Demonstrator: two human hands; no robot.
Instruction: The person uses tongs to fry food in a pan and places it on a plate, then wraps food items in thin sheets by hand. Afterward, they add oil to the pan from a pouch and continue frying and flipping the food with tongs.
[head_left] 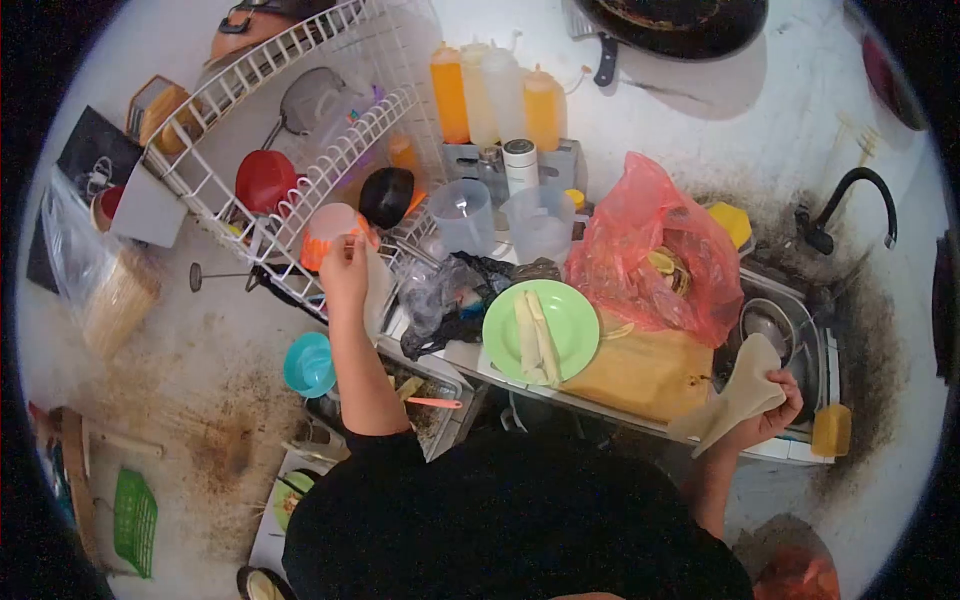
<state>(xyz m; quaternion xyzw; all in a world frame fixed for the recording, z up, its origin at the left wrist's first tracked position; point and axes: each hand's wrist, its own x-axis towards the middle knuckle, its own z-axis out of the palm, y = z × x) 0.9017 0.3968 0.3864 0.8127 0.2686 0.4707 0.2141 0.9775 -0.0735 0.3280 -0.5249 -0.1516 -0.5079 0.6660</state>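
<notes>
Black-shirted torso (510,510) fills the bottom centre, right up against the lens. White wire rack (380,125) upper left, loaded with bowls and a strainer. Red plastic bag (620,230), crumpled open at the top, sits just behind the wooden board (640,375), on the table (790,450) left of the sink. Green plate (582,325) is at the board's left end, overlapping it. Dark and clear plastic bags (450,310) bunched just left of the plate.

Pale flat sheet (745,395) is in the right hand (785,400), off the table by the sink's near edge: thumb and fingers pinch its right side, rest droops (thin, slightly folded). Two pale rolls (538,338) lie side by side on the plate, untouched. Left hand (346,265) is up at the rack, fingertips drawn together at the rim of a pale pink cup (333,218) (can't tell if it's gripped).
</notes>
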